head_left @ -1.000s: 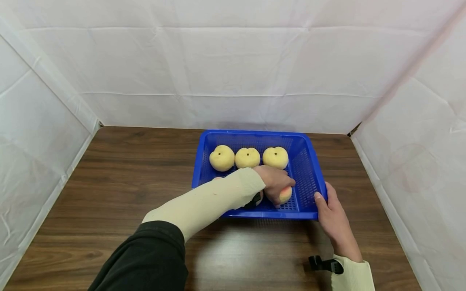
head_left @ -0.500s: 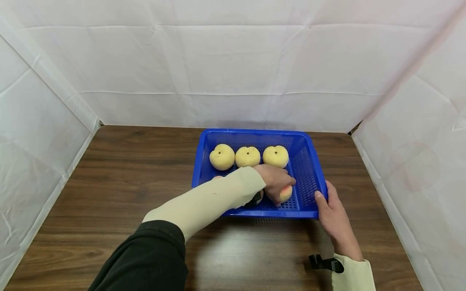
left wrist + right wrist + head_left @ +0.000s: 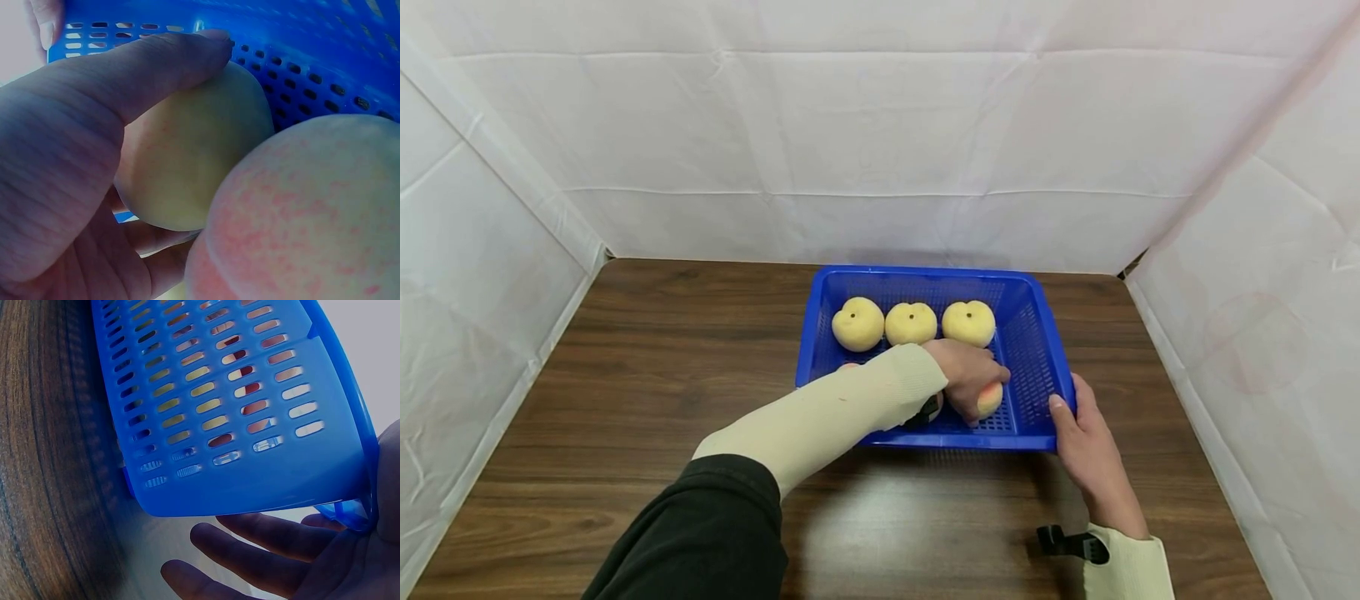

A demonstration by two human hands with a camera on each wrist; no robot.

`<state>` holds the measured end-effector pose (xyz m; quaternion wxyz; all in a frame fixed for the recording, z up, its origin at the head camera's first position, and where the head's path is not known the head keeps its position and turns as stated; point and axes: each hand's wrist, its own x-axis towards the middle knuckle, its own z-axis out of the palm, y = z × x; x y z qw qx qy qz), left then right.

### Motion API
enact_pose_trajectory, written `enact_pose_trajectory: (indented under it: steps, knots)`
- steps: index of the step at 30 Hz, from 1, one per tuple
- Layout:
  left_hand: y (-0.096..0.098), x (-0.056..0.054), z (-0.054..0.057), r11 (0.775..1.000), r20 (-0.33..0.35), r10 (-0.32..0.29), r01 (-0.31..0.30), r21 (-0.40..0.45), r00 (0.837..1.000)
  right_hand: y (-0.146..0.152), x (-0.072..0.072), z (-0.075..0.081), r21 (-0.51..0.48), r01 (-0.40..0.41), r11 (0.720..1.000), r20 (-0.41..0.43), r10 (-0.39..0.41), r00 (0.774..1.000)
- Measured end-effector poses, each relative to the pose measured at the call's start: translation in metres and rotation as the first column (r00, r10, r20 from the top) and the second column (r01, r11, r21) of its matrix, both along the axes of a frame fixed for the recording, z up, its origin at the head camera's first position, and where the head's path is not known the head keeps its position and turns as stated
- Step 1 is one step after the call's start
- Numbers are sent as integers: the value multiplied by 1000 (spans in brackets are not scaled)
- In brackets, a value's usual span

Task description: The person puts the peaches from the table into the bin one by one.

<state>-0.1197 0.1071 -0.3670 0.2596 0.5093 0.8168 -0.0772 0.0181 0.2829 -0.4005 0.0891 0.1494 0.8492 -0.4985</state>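
My left hand (image 3: pixel 968 375) reaches into a blue plastic basket (image 3: pixel 1051 358) and grips a peach (image 3: pixel 990 402) near the front right. In the left wrist view the thumb and fingers curl round this peach (image 3: pixel 200 144), and a pinker peach (image 3: pixel 312 212) lies close beside it. Behind the hand, three pale yellow peaches (image 3: pixel 857 324) sit in a row, stem dimples up. More fruit in the front row is mostly hidden by my left forearm. My right hand (image 3: pixel 1086 442) holds the basket's front right corner, thumb on the rim, fingers outside and below, as the right wrist view shows.
The basket stands on a dark wood-grain table (image 3: pixel 685 358), near its back edge. White sheeting (image 3: pixel 880 150) hangs behind and on both sides. A black strap mount (image 3: pixel 1071 544) is worn on the right wrist.
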Motion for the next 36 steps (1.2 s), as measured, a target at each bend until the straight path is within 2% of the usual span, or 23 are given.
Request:
enact_pose_trajectory:
  steps: [12, 21, 29, 36]
  knots:
    - [-2, 0, 3, 1000, 14, 23, -23, 3, 1000, 1, -1, -2, 3, -10, 1000, -15, 10, 1000]
    - [-4, -2, 6, 1000, 23, 20, -21, 18, 1000, 0, -1, 0, 1, -2, 1000, 5, 2, 1000]
    - [-6, -2, 13, 999, 60, 33, -34, 28, 998, 0, -2, 0, -3, -11, 1000, 5, 11, 1000]
    - [-8, -3, 24, 997, 92, 58, -63, 47, 994, 2, -1, 0, -17, -14, 1000, 0, 14, 1000]
